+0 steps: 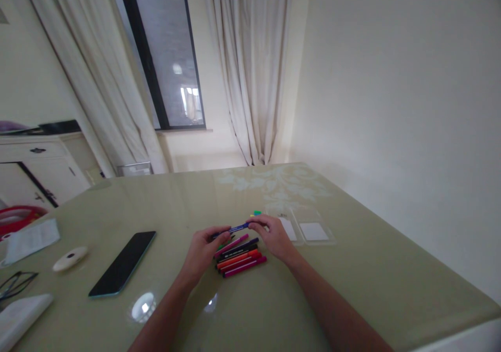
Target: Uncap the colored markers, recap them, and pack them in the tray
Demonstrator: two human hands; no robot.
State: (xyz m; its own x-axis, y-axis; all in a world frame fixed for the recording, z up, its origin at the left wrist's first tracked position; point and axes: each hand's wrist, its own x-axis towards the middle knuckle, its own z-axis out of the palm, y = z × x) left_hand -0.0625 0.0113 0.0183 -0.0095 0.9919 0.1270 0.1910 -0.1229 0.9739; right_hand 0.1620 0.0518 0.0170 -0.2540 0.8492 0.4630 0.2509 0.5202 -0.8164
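A person has both forearms stretched over the pale green counter (371, 284), and the two hands are meeting at one blue pen (239, 229). The left hand (206, 245) is holding the left end of this pen, with the thumb and the other fingers narrow around it, and the right hand (273, 232) is pinching its right end in the same close manner. The pen lies almost level between them, its right end a little higher in the view, over the far side of a small group of coloured pens. In this group I can see a pink pen (237, 243), dark pens (231, 254), an orange pen (243, 258) and, nearest to the person, a magenta pen (246, 267); they lie close together, slanted in the same direction. Something green (257, 213) shows just beyond the right hand, but it is too small to tell more. To the right of this hand a clear case (326, 237) lies opened flat, with a white card (313, 231) in its right part. On the left side of the counter there are a dark phone (123, 263), a whitish rounded object (70, 259), a pale face mask (33, 241) and, partly visible, dark glasses (19, 284).
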